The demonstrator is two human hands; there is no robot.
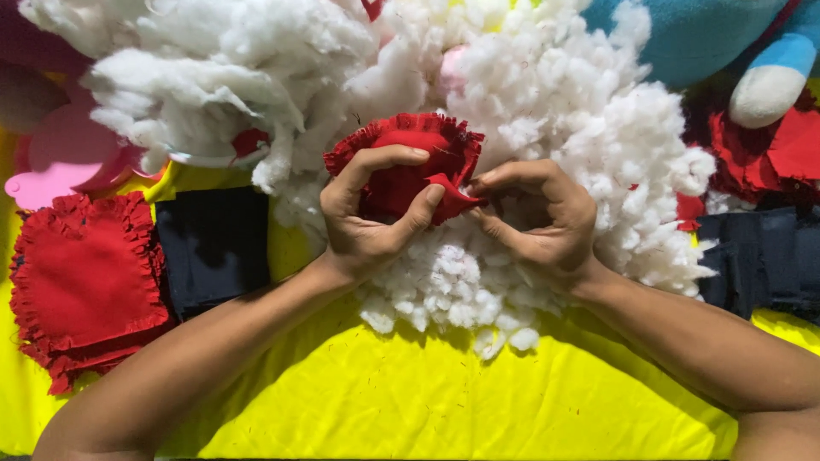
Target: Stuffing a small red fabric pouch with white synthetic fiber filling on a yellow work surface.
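Landmark: the big pile of white stuffing [530, 128], heaped across the top and middle of the yellow cloth [427, 401]; every place below is told from it.
Red frilled cover: a small red fabric cover [410, 158] with a ruffled edge, held up over the front middle of the stuffing pile, its opening turned toward the person.
Left hand: the left hand [367, 213] wraps the cover from the left, fingers curled over its frilled top and thumb pressed on the red fabric, clamped on it.
Right hand: the right hand [538, 218] sits just right of the cover, over the pile's front; fingertips and thumb are pinched together on a red flap at the cover's edge.
Stack of red covers: more ruffled red pieces [81, 282] lie stacked well left of the pile.
Dark fabric: a navy piece [213, 248] lies between that stack and the pile; another dark fold [760, 256] lies at the pile's right.
Pink shape: a pink piece [60, 154] lies at the pile's left edge.
Plush toy: a blue and white soft toy [752, 51] rests at the pile's upper right, above loose red scraps [769, 154].
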